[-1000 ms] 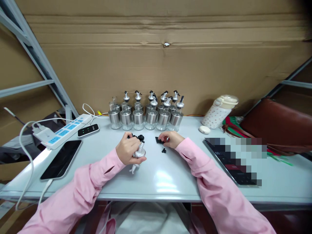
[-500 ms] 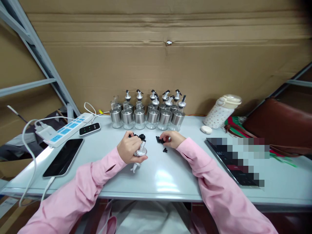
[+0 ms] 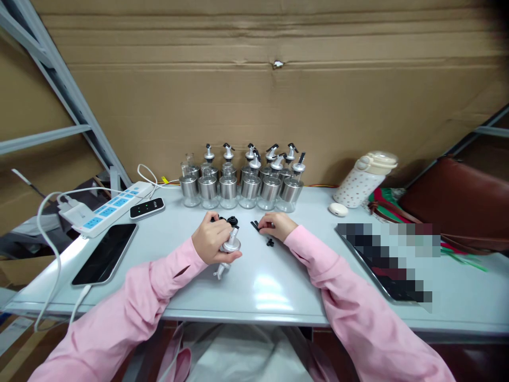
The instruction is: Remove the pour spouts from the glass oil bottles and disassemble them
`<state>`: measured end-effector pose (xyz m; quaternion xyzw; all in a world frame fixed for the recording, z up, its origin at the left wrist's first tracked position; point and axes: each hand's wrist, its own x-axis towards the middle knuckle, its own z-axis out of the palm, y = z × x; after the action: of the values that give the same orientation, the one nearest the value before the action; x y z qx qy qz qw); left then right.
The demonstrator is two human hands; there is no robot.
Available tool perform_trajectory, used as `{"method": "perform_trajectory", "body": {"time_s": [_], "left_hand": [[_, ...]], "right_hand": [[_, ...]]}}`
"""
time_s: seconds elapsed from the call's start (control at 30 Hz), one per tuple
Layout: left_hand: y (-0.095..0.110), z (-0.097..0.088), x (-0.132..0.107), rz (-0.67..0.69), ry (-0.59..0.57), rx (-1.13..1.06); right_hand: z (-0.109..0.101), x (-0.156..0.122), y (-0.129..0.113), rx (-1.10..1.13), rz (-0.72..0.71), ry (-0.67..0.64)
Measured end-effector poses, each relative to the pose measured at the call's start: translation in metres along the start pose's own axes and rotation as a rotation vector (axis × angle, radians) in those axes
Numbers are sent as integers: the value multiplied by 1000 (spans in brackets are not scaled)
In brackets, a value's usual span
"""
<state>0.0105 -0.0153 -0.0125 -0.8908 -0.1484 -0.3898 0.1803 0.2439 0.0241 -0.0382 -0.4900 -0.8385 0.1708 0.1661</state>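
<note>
My left hand (image 3: 211, 240) is closed around a silver pour spout (image 3: 231, 245), its nozzle pointing up. Beneath that hand another silver spout (image 3: 221, 270) lies on the table, and black ribbed stoppers (image 3: 232, 220) sit just beyond its fingers. My right hand (image 3: 279, 226) pinches at a cluster of thin black plastic pieces (image 3: 254, 226); its fingertips partly cover them. Close to its fingers rest a few tiny black parts (image 3: 270, 242). Behind both hands stand several glass bottles with steel sleeves (image 3: 228, 188), some topped with silver-and-black spouts and some with bare necks.
To the left are a power strip (image 3: 115, 208), a small black device (image 3: 147, 208) and a phone (image 3: 105, 254) with its cable. On the right stand a dotted bottle (image 3: 360, 183), a white round case (image 3: 338, 209), a partly blurred tablet (image 3: 382, 265) and a brown bag (image 3: 457, 201).
My right hand has shifted slightly left over the black pieces, which now show as thin strips at its fingertips. My left hand keeps hold of the spout. The view has moved a little.
</note>
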Motion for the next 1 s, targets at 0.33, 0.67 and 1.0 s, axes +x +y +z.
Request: {"method": "perform_trajectory", "body": {"time_s": [0.33, 0.67, 1.0], "left_hand": [[-1, 0, 0, 5, -17, -14], [0, 0, 0, 3, -26, -13], [0, 0, -1, -1, -62, -6]], "right_hand": [[-5, -2, 13, -39, 82, 3], [-18, -7, 19, 9, 185, 112], [-8, -3, 23, -13, 100, 107]]}}
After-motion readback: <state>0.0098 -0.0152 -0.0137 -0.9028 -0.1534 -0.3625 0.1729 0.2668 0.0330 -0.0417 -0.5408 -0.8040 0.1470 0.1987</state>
